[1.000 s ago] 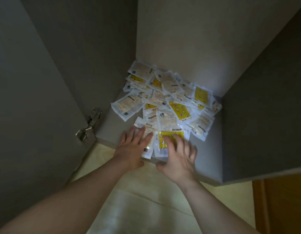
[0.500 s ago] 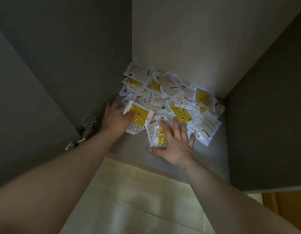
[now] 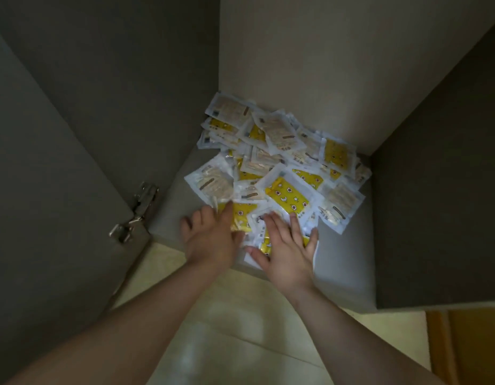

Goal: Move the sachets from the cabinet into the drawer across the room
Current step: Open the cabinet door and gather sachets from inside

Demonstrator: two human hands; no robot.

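A heap of white and yellow sachets [image 3: 279, 162] lies on the grey cabinet shelf [image 3: 346, 259], pushed against the back wall. My right hand [image 3: 288, 245] lies flat with spread fingers on a few sachets at the shelf's front edge. Just left of it is my left hand [image 3: 210, 237], blurred by motion. It holds a yellow sachet [image 3: 240, 218] between thumb and index finger, beside the ones under my right hand.
The open cabinet door [image 3: 46, 190] stands at the left with a metal hinge [image 3: 135, 212] near the shelf corner. The cabinet's dark side wall [image 3: 435, 190] closes the right. Pale floor tiles [image 3: 213, 329] lie below, and an orange wooden surface [image 3: 468, 345] shows at bottom right.
My left hand reached to the pile's left side, took a yellow sachet and brought it back to the front edge. My right hand stayed flat on the front sachets.
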